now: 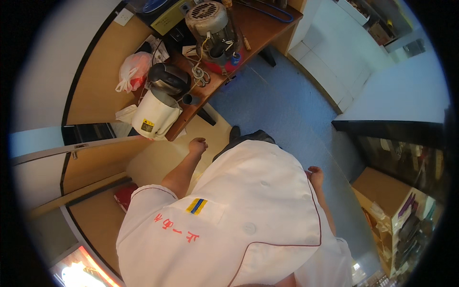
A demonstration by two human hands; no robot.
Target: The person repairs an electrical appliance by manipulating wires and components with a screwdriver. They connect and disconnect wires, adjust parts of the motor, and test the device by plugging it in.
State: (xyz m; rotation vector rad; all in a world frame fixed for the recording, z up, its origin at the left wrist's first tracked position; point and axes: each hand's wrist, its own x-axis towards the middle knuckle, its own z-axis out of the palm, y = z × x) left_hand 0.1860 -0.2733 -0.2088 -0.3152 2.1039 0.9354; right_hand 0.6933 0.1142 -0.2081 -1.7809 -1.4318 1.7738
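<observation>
Both of my arms hang beside my white short-sleeved jacket [267,191]. My left hand [198,145] is below the near end of a wooden desk, its fingers loosely bent and not pressed together. Nothing shows in it, and it touches nothing. Nearest to it on the desk stands a white electric jug [155,115] with a yellow label. My right hand [314,176] hangs at the jacket's right edge over the blue floor. Its fingers are slightly curled and partly hidden, with no object visible in them.
The desk [260,28] holds a black kettle [168,79], a dark cup [190,99], a motor-like metal machine [209,24] and a plastic bag [134,69]. An open cardboard box [382,196] stands at the right. Blue flooring [282,100] runs ahead between them.
</observation>
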